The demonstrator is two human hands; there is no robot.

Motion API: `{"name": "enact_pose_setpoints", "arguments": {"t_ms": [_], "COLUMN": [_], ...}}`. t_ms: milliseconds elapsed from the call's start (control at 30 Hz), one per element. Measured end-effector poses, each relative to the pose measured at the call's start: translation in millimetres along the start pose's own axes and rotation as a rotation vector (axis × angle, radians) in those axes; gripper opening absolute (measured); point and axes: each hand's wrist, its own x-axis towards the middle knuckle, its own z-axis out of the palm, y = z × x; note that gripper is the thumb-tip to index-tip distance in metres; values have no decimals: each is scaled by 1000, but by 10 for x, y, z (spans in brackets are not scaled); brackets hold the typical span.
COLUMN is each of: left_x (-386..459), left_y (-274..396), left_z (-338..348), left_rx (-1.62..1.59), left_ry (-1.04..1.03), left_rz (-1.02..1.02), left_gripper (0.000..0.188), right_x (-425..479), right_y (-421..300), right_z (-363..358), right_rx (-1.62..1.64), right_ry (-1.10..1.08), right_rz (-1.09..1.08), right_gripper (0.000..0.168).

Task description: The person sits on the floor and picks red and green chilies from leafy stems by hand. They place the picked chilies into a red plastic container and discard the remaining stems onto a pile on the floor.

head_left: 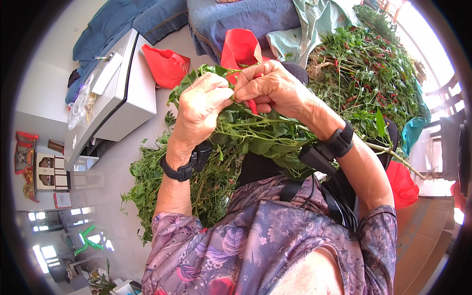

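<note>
A leafy green chili plant lies across my lap, its bare stem and roots reaching out to the right. My left hand pinches a green part of it between thumb and fingers. Touching it at the fingertips, my right hand holds red chili peppers in its curled fingers, its thumb and index finger closed on a small stem. Just beyond the hands stands an open red bag with red peppers inside.
A big heap of pepper plants rests on teal cloth at the right. More plants lie on the floor at left. Another red bag is beside a white table. A blue-covered sofa is ahead; cardboard lies at lower right.
</note>
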Motion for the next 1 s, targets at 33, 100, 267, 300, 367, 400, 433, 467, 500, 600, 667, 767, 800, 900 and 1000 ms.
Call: {"name": "enact_pose_setpoints", "arguments": {"t_ms": [33, 100, 267, 300, 367, 400, 433, 467, 500, 600, 667, 767, 800, 900, 1000], "left_x": [-7, -9, -57, -66, -64, -47, -34, -26, -15, 0, -5, 69, 67, 193, 320], "left_y": [-1, 3, -23, -17, 1, 13, 19, 9, -8, -28, -21, 114, 117, 281, 594], "left_z": [1, -4, 13, 18, 27, 33, 40, 47, 58, 103, 111, 157, 149, 141, 152], "left_rx": [-12, -17, -75, -86, -98, -99, -101, -69, -39, 1, -6, 22, 141, 156, 25], "left_ry": [-4, -14, 11, 22, 36, 40, 44, 37, 30, 6, -2, 44, 72, 226, 150], "left_rz": [-8, -18, -59, -83, -114, -121, -127, -130, -133, -183, -240, -320, -310, -179, -260], "left_gripper": [28, 28, 27, 27, 26, 25, 25, 24, 24, 23, 20, 33, 38, 33, 20], "right_x": [2, 4, -23, -26, -52, -82, -101, -118, -146, -256, -339, -509, -551, -612, -620], "right_y": [5, 10, -6, -7, -15, -22, -26, -40, -58, -165, -204, -211, -239, -178, -198], "right_z": [-11, -25, 20, 12, -36, -84, -105, -117, -137, -180, -168, -235, -147, -156, -101], "right_rx": [9, 19, 41, 35, 24, 46, 37, 27, 17, 156, 307, 405, 511, 511, 469], "right_ry": [-9, -23, 25, 21, 14, 29, 81, 133, 187, 199, 186, 109, 154, 124, 205], "right_rz": [11, 28, 1, -10, -33, -38, -99, -161, -223, -318, -312, -240, -162, -104, -89], "right_gripper": [11, 10, 12, 13, 13, 14, 14, 14, 14, 19, 20, 22, 22, 59, 81]}}
